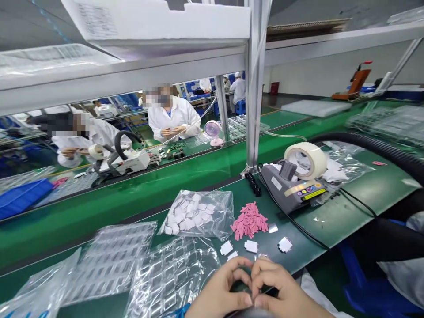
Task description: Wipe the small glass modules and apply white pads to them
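Both our hands are at the near table edge. Left hand (228, 287) and right hand (281, 287) are curled in, fingertips meeting, around a small dark piece (270, 291). The fingers cover most of it, so we can't tell what it is or how firmly either side pinches it. It sits low in view, in front of the loose white-faced pieces (251, 246) on the green table (344, 216).

Risks, our read:
- Piece is small and held by fingertips only. Uneven thumb pressure could flick it out, and with the table edge this near, it could end up on the floor.
- Bare fingers: if the faces are sensitive, we'd get prints or smudges.
- White-faced pieces lie just past the knuckles. A careless forward push could scuff them or shove them into the loose heap of pink strips (250, 221).
- Clear bag (225, 207) of white squares lies beside that heap. Snag it and the squares could spill and mix.
- Bagged clear tray (168, 278) is next to our left forearm; an elbow drag could shift it.
- Tape dispenser (301, 194) cord (308, 235) crosses the table on our right, so a sleeve could catch it.
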The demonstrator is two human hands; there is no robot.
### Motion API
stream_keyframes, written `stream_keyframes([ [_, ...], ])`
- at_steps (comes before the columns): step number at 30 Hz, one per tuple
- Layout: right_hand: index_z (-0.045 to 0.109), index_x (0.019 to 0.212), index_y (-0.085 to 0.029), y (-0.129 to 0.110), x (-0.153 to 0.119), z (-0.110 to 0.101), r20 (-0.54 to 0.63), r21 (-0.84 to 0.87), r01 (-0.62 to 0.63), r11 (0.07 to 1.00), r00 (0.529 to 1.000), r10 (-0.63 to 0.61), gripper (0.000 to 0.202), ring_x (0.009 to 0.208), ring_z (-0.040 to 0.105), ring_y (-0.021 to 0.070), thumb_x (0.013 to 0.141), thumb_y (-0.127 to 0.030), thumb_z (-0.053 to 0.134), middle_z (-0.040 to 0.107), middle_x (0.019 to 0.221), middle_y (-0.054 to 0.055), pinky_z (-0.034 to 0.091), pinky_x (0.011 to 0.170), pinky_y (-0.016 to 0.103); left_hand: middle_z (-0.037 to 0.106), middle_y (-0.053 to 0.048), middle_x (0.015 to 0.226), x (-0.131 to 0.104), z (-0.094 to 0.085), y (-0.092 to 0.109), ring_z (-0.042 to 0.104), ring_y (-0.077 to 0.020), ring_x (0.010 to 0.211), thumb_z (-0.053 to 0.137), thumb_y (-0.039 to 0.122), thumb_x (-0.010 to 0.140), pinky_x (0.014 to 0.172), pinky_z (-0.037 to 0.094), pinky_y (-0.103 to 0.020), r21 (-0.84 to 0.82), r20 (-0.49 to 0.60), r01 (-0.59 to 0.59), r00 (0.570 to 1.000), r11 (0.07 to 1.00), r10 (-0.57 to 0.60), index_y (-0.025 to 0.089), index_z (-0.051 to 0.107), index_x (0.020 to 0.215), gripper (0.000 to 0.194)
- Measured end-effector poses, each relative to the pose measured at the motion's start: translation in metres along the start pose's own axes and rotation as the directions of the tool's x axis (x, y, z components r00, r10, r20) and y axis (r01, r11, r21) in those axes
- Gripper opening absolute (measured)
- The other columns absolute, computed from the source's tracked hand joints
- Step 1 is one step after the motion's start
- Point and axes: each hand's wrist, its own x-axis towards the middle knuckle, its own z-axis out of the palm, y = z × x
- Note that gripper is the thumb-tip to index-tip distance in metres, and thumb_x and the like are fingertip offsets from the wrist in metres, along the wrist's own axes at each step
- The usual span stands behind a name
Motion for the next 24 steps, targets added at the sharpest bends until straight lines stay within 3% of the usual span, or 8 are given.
stream_keyframes([
  [4, 0.061, 0.073, -0.021, -0.001, -0.002, -0.001, -0.217, -0.093, 0.135, 0.987, 0.964, -0.152, 0.026, 0.073, 0.053, 0.0151, 0.088, -0.040, 0.053, 0.054, 0.073, 0.001, 0.044, 0.064, 0.026, 0.066, -0.001, 0.079, 0.019, 0.017, -0.003, 0.057, -0.0112, 0.073, 0.083, 0.027, 0.056, 0.073, 0.038, -0.025, -0.331, -0.132, -0.091, 0.990, 0.939, 0.049, 0.016, 0.060, 0.100, 0.051],
  [6, 0.059, 0.075, -0.021, 0.003, -0.003, 0.003, -0.329, -0.186, 0.221, 0.957, 0.904, -0.272, 0.021, 0.073, 0.051, 0.0152, 0.089, -0.035, 0.052, 0.054, 0.073, 0.001, 0.044, 0.066, 0.027, 0.067, -0.002, 0.078, 0.029, 0.029, -0.007, 0.058, -0.0109, 0.071, 0.082, 0.030, 0.056, 0.070, 0.041, -0.024, -0.521, -0.217, -0.130, 0.976, 0.844, 0.016, 0.015, 0.063, 0.096, 0.047],
  [8, 0.058, 0.077, -0.021, 0.011, -0.004, 0.005, -0.389, -0.264, 0.237, 0.935, 0.861, -0.329, 0.017, 0.073, 0.051, 0.0156, 0.089, -0.031, 0.051, 0.055, 0.074, 0.002, 0.045, 0.069, 0.029, 0.067, -0.004, 0.077, 0.038, 0.041, -0.012, 0.060, -0.0118, 0.071, 0.083, 0.034, 0.055, 0.070, 0.044, -0.024, -0.691, -0.262, -0.121, 0.961, 0.712, -0.090, 0.013, 0.065, 0.090, 0.045],
  [11, 0.059, 0.080, -0.021, 0.029, -0.001, -0.011, -0.365, -0.405, 0.034, 0.914, 0.910, -0.196, 0.020, 0.079, 0.054, 0.0172, 0.090, -0.030, 0.045, 0.057, 0.081, 0.004, 0.048, 0.071, 0.030, 0.068, -0.005, 0.076, 0.048, 0.050, -0.017, 0.063, -0.0134, 0.072, 0.082, 0.032, 0.056, 0.076, 0.048, -0.027, -0.811, -0.275, -0.095, 0.933, 0.577, -0.233, 0.011, 0.066, 0.078, 0.034],
  [15, 0.061, 0.096, -0.015, 0.056, 0.017, -0.060, -0.367, -0.553, -0.278, 0.785, 0.927, 0.070, 0.016, 0.093, 0.055, 0.0235, 0.083, -0.023, 0.054, 0.058, 0.097, 0.010, 0.047, 0.081, 0.038, 0.070, -0.006, 0.077, 0.050, 0.049, -0.009, 0.066, -0.0185, 0.077, 0.076, 0.030, 0.064, 0.085, 0.049, -0.039, -0.824, -0.302, -0.123, 0.921, 0.553, -0.245, 0.012, 0.066, 0.077, 0.024],
  [19, 0.063, 0.089, -0.012, 0.078, 0.042, -0.091, -0.301, -0.620, -0.386, 0.683, 0.921, 0.247, 0.023, 0.096, 0.054, 0.0268, 0.069, -0.016, 0.072, 0.058, 0.099, 0.010, 0.045, 0.084, 0.045, 0.069, -0.005, 0.075, 0.047, 0.056, 0.007, 0.065, -0.0160, 0.067, 0.078, 0.036, 0.061, 0.077, 0.053, -0.039, -0.805, -0.208, -0.057, 0.959, 0.591, -0.192, 0.011, 0.067, 0.083, 0.034],
  [24, 0.061, 0.089, -0.014, 0.076, 0.058, -0.094, -0.239, -0.624, -0.421, 0.658, 0.905, 0.352, 0.016, 0.099, 0.055, 0.0204, 0.084, -0.029, 0.062, 0.060, 0.103, 0.005, 0.044, 0.087, 0.043, 0.070, -0.006, 0.077, 0.056, 0.069, 0.029, 0.064, -0.0151, 0.063, 0.082, 0.033, 0.054, 0.069, 0.055, -0.034, -0.732, -0.157, 0.016, 0.969, 0.681, -0.190, 0.012, 0.068, 0.084, 0.040],
])
